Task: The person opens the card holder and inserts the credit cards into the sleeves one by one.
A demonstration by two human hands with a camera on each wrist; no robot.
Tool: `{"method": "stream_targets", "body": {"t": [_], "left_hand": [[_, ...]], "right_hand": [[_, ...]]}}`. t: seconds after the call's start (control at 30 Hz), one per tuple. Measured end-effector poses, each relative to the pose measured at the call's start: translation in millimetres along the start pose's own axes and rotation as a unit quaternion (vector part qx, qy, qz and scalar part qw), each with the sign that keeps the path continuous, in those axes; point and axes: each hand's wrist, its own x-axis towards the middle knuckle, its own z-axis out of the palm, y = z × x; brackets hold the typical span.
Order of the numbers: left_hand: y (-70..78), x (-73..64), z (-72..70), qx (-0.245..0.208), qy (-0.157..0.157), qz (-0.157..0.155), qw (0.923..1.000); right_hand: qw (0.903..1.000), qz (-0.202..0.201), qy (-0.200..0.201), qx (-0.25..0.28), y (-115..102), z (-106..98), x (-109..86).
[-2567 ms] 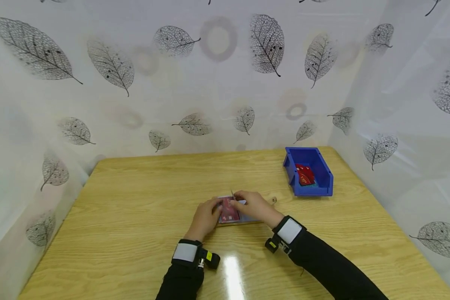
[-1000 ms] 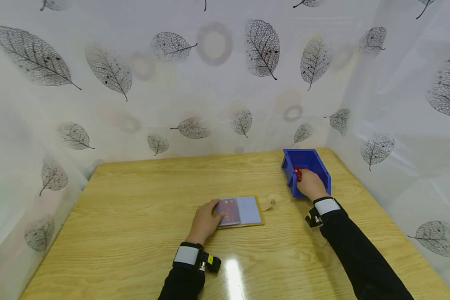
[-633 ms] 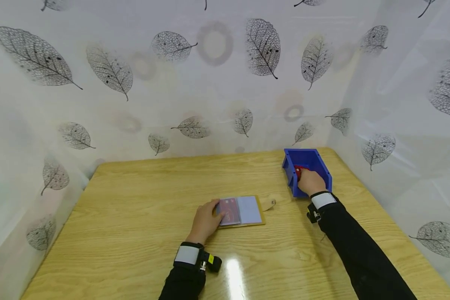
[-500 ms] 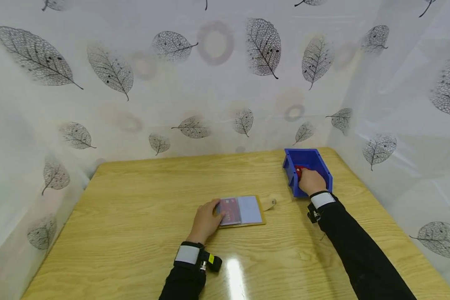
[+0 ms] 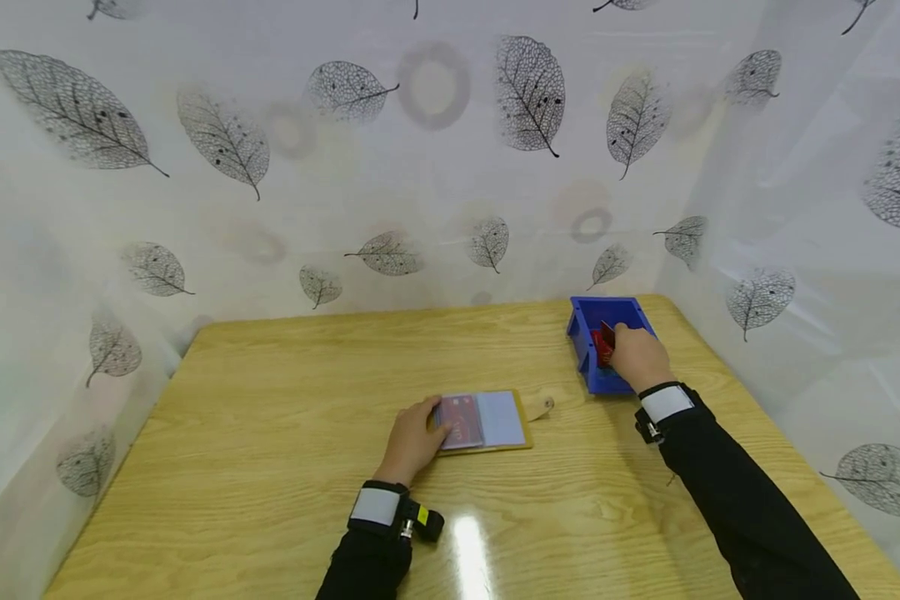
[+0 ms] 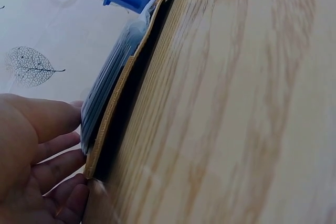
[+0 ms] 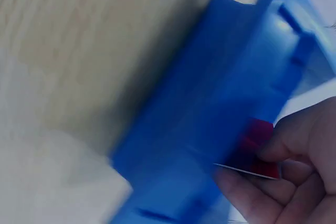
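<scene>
An opened card holder [image 5: 504, 419] with a tan cover and clear sleeves lies on the table, a red card [image 5: 461, 422] visible in its left sleeve. My left hand [image 5: 408, 442] grips its left edge, thumb over the stacked sleeves [image 6: 107, 85] and fingers at the cover's side. Over the blue bin [image 5: 611, 383], my right hand [image 5: 642, 358] pinches a dark red card [image 5: 608, 333] between thumb and fingers; its thin white edge shows in the right wrist view. Below it, another red card [image 5: 601, 350] lies inside the bin, partly hidden by the hand.
The wooden table [image 5: 270, 400] reaches back to a pale leaf-printed curtain [image 5: 435, 183]. A snap strap [image 5: 542, 407] sticks out from the holder's right side, between it and the bin.
My right hand went from the holder into the bin, and has now risen slightly to the right with a red card. The left hand stays at the holder's left edge.
</scene>
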Motion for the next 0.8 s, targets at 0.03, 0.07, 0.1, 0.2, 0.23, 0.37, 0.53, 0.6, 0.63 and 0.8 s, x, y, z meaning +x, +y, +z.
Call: {"method": "stream_targets", "body": {"t": [0.03,0.07,0.1,0.2,0.23,0.37,0.53,0.6,0.63,0.8], "left_hand": [[-0.2,0.0,0.3,-0.002,-0.001,0.000,1.0000],[-0.6,0.2,0.7,-0.003,-0.002,-0.001,1.0000],[-1.0,0.4,1.0,-0.002,-0.001,0.001,1.0000],[-2.5,1.1,2.1,0.003,0.003,0.010,0.9999],[-3.0,1.2,2.5,0.005,0.004,0.015,0.9999],[-3.6,1.2,2.6,-0.001,-0.001,0.021,0.9998],[-2.7,-0.7,2.0,-0.009,-0.015,0.010,0.9998],[-2.1,-1.1,1.8,-0.006,-0.016,0.010,0.9998],[-1.8,-1.2,1.7,-0.006,-0.016,0.010,0.9998],[-0.7,-0.5,1.5,-0.005,-0.010,0.010,0.9999]], "right_hand": [[0.9999,-0.006,0.010,-0.003,-2,-5,-1.2],[0.9997,-0.013,0.022,-0.005,-5,-10,-2.7],[0.9991,-0.019,0.037,-0.002,-8,-16,-4.2],[0.9930,-0.053,0.105,0.018,-19,-29,-9.1],[0.9890,-0.066,0.128,0.034,-23,-32,-10.9],[0.9703,-0.102,0.168,0.140,-46,-42,-21.4],[0.9569,-0.103,0.094,0.254,-79,-41,-34.0],[0.9497,-0.092,0.033,0.297,-90,-34,-36.9],[0.9433,-0.083,-0.002,0.321,-95,-29,-37.8],[0.8987,-0.025,-0.128,0.419,-115,5,-44.0]]}}
